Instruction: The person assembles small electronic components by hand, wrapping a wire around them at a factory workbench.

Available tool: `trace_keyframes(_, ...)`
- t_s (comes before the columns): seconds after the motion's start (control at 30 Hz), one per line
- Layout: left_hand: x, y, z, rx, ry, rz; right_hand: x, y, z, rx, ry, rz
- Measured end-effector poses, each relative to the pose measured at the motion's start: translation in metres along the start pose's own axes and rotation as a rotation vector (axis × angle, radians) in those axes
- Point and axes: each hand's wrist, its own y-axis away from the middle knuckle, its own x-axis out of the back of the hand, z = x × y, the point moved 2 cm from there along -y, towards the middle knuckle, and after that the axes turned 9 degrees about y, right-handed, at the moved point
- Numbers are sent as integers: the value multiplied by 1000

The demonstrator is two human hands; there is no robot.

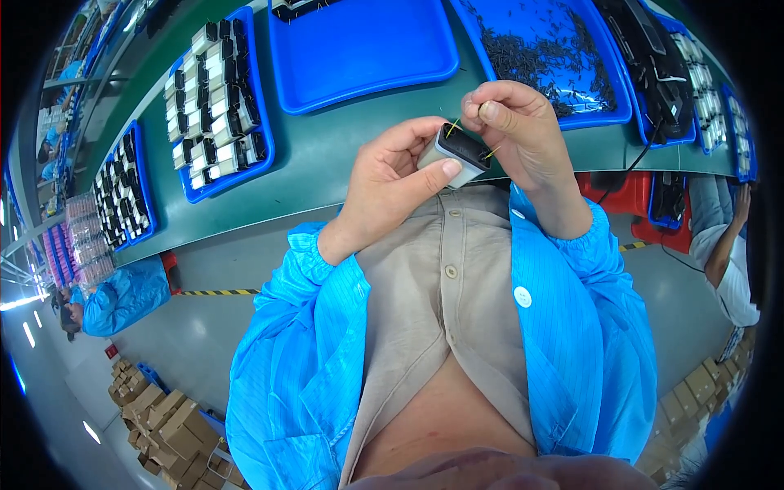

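Note:
My left hand [392, 175] is wrapped round a small rectangular block with a white body and a black top [465, 147], held tilted just above the table's near edge. Two thin yellow-green wires stick up from the black top, one at each end. Over that top, my right hand [523, 122] is closed in a pinch, thumb against forefinger, close to the far wire. Whatever sits between those fingertips is too small to make out.
A blue tray [267, 122] with rows of similar blocks stands at left, a bare-bottomed blue tray [363, 57] ahead. Short black pieces [543, 65] litter another tray at right. Black equipment [661, 73] stands beyond it. Co-workers sit at both sides; cardboard boxes [184, 433] are stacked behind.

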Motion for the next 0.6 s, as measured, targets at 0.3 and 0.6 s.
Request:
trace_keyframes(0.3,1,0,-1,11,11,-15,-6,1,-1,11,63,-21)
trace_keyframes(0.6,0,0,0,49,14,-19,-7,1,-3,51,176,-44)
